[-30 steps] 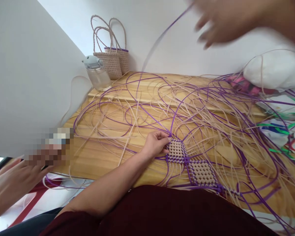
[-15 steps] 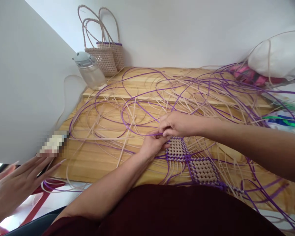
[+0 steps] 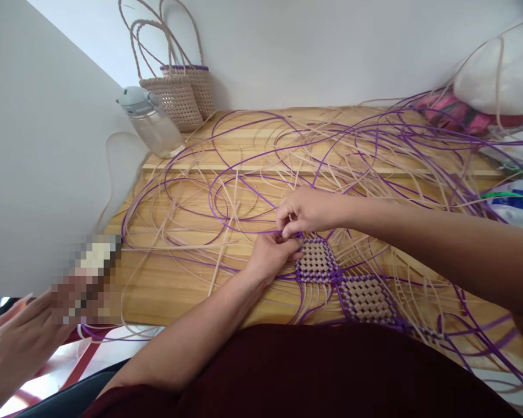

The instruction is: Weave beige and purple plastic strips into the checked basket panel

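A beige and purple woven square (image 3: pixel 317 259) lies on the wooden table, joined at its lower right corner to a second woven square (image 3: pixel 368 298). My left hand (image 3: pixel 273 252) is closed at the first square's upper left edge, thumb and fingers pinching there. Just above it, my right hand (image 3: pixel 295 216) pinches a purple strand (image 3: pixel 264 233) close to the left fingertips. The strand runs leftward from the hands in a wide loop. Loose beige and purple strands fan out from both squares.
Tangled strands (image 3: pixel 357 145) cover the back of the table (image 3: pixel 174 290). Two woven bags (image 3: pixel 174 101) and a jug (image 3: pixel 150 125) stand at the back left. Plastic bags (image 3: pixel 501 75) lie back right. Another person's hand (image 3: pixel 21 342) is at the left beside a pixelated object.
The view has shifted slightly, moving the woven squares a little right in the picture. My right hand has lifted slightly from my left fingertips. The other person's hand has moved left and down.
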`<state>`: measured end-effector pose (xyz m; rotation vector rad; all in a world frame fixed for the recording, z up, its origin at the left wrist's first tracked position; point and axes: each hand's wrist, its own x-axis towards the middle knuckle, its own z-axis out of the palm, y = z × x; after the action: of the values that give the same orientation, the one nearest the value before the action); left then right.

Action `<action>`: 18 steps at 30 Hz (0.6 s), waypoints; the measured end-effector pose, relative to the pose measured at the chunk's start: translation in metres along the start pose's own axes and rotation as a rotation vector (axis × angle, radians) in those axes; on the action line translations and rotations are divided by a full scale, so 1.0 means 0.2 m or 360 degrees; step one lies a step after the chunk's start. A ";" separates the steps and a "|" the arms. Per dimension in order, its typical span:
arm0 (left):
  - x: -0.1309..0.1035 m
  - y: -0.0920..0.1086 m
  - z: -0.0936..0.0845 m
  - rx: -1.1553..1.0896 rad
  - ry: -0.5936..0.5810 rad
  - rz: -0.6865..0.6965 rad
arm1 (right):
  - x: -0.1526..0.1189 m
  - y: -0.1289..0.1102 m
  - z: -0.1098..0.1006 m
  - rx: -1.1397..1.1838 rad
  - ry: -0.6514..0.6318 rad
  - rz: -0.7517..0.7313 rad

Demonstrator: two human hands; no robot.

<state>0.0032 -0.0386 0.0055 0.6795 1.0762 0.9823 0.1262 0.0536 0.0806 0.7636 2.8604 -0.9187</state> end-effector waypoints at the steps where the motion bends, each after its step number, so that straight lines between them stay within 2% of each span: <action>1: 0.00 0.00 0.00 -0.0002 0.0009 0.0031 | 0.01 0.00 0.01 -0.0007 0.0013 -0.0043; 5: -0.01 0.00 0.00 -0.0052 -0.0022 0.0090 | 0.03 0.01 0.04 -0.0022 0.0078 -0.0125; 11: 0.00 0.03 -0.02 -0.0181 -0.0006 -0.0068 | 0.02 0.06 0.06 0.0068 0.0230 -0.0200; 18: 0.03 0.00 -0.04 -0.0166 -0.0046 -0.0081 | 0.01 0.08 0.08 0.0491 0.0207 0.0131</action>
<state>-0.0034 -0.0337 0.0013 0.5769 1.0052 0.9753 0.1305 0.0560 0.0581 0.9928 2.8020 -1.3660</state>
